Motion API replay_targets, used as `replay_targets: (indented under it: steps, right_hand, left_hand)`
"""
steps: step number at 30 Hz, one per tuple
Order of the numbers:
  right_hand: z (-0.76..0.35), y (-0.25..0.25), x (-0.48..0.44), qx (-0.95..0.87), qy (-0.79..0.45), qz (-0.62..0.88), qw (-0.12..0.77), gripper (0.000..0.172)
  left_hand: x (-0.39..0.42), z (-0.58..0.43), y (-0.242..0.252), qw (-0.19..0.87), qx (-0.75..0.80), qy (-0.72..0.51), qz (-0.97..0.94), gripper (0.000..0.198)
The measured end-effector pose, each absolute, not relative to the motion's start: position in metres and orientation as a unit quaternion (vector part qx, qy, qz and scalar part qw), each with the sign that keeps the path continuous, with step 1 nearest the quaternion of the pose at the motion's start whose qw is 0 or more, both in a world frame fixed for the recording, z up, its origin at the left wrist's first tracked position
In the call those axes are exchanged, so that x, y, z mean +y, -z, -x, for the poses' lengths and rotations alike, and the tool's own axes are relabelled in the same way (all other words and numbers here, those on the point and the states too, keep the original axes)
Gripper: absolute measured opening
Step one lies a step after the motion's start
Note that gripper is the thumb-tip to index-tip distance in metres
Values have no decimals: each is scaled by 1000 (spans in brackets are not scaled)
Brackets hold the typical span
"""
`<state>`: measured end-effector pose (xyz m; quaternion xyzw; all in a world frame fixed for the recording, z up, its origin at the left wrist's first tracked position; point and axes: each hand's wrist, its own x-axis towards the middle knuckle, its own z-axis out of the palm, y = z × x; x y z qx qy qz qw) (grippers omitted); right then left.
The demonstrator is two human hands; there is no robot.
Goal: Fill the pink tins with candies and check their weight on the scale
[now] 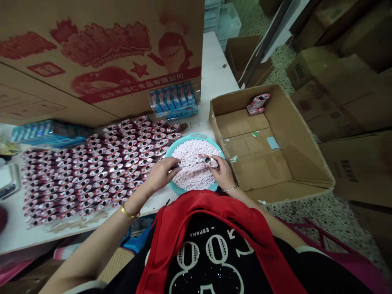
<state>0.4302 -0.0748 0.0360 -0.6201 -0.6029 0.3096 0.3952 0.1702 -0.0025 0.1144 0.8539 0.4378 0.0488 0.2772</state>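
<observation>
A turquoise plastic basin (180,141) full of small pale-pink candies (196,153) sits at the table's front edge, right before my body. Over its right side my right hand (223,174) is closed on a small candy box (210,161) with an oval, patterned top and a dark hole in it. My left hand (162,173) is at the basin's left rim, thumb and fingers bent together; whatever they may pinch is too small to make out. Rows of similar oval-topped candy boxes (101,167) stand upright on the table to the left of my left hand.
An open cardboard box (263,151) adjoins the basin on the right, two candy boxes (257,104) in its far corner. Behind the rows rises a large printed carton (101,53), with blue packs (174,100) against it. A white scale-like device (8,179) lies far left.
</observation>
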Motion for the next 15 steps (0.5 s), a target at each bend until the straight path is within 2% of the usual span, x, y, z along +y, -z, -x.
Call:
replay_targets:
  steps: [7, 15]
  right_hand:
    - [-418, -28, -76, -631, -325, 590, 384, 43]
    - [-415, -24, -76, -589, -367, 578, 430, 42]
  left_hand:
    - [-4, -218, -171, 102, 413, 113, -898, 19]
    - [4, -221, -197, 64, 426, 104, -896, 16]
